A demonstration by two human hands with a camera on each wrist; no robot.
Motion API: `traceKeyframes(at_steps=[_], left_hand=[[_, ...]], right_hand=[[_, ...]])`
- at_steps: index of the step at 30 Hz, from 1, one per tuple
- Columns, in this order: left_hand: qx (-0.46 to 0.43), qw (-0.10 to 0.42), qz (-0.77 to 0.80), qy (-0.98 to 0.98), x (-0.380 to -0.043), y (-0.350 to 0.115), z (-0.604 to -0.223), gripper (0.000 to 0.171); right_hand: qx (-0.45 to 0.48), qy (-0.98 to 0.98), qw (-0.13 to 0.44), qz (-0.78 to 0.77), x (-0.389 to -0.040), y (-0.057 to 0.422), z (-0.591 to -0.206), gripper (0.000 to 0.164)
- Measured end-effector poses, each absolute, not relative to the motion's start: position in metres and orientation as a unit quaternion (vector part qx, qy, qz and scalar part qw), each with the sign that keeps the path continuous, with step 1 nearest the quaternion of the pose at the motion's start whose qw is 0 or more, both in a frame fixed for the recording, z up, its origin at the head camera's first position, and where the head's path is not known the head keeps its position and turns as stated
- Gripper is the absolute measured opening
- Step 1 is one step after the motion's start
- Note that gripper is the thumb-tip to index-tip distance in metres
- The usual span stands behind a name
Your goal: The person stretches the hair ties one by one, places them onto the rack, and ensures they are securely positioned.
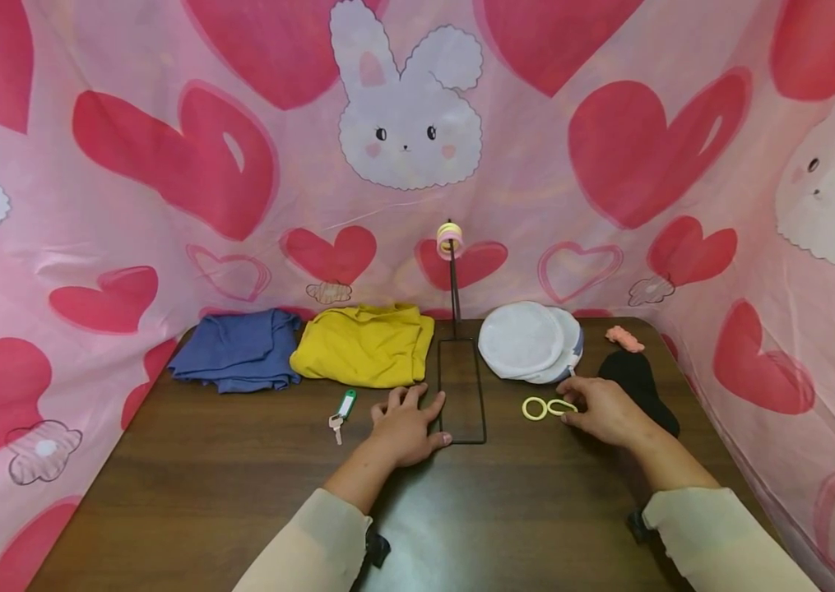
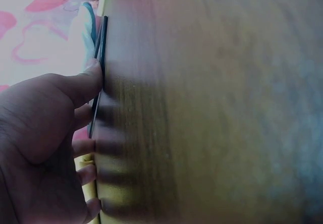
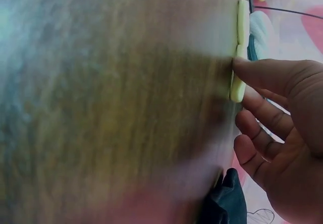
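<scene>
My right hand point(image 1: 602, 409) has its thumb and forefinger at a yellow hair tie point(image 1: 562, 407) on the table, pinching its edge; the thumb lies on the band point(image 3: 238, 89) in the right wrist view. A second yellow hair tie point(image 1: 534, 409) lies flat against its left side. My left hand point(image 1: 404, 429) rests with spread fingers on the table, its thumb on the base frame of a black wire stand point(image 1: 484, 395). Pink and yellow hair ties point(image 1: 450, 237) hang at the top of that stand.
Folded blue cloth point(image 1: 239, 349) and yellow cloth point(image 1: 365, 345) lie at the back left. A key with a green tag point(image 1: 345, 404) is before them. Right of the stand are white caps point(image 1: 522, 339), a black cloth item point(image 1: 635, 386) and a coral bundle point(image 1: 624, 338).
</scene>
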State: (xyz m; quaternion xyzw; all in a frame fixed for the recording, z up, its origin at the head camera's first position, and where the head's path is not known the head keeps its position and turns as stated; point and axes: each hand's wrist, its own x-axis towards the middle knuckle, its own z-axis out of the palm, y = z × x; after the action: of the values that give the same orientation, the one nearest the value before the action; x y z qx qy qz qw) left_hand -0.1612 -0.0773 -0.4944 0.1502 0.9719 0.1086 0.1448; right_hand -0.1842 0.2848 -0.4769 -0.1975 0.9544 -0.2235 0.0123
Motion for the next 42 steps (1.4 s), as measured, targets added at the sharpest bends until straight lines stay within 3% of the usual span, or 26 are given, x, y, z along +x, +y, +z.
traceKeyframes(at_steps=[8, 26, 42], left_hand=[[0.149, 0.147, 0.110, 0.972, -0.161, -0.076, -0.493, 0.076], [0.146, 0.148, 0.121, 0.971, -0.161, -0.076, -0.493, 0.074], [0.146, 0.147, 0.111, 0.972, -0.159, -0.076, -0.491, 0.075]], right_hand=[[-0.198, 0.956, -0.025, -0.214, -0.182, 0.284, -0.477, 0.020], [-0.253, 0.932, -0.126, -0.228, -0.175, 0.251, -0.449, 0.020], [-0.280, 0.919, -0.122, -0.249, -0.176, 0.211, -0.410, 0.019]])
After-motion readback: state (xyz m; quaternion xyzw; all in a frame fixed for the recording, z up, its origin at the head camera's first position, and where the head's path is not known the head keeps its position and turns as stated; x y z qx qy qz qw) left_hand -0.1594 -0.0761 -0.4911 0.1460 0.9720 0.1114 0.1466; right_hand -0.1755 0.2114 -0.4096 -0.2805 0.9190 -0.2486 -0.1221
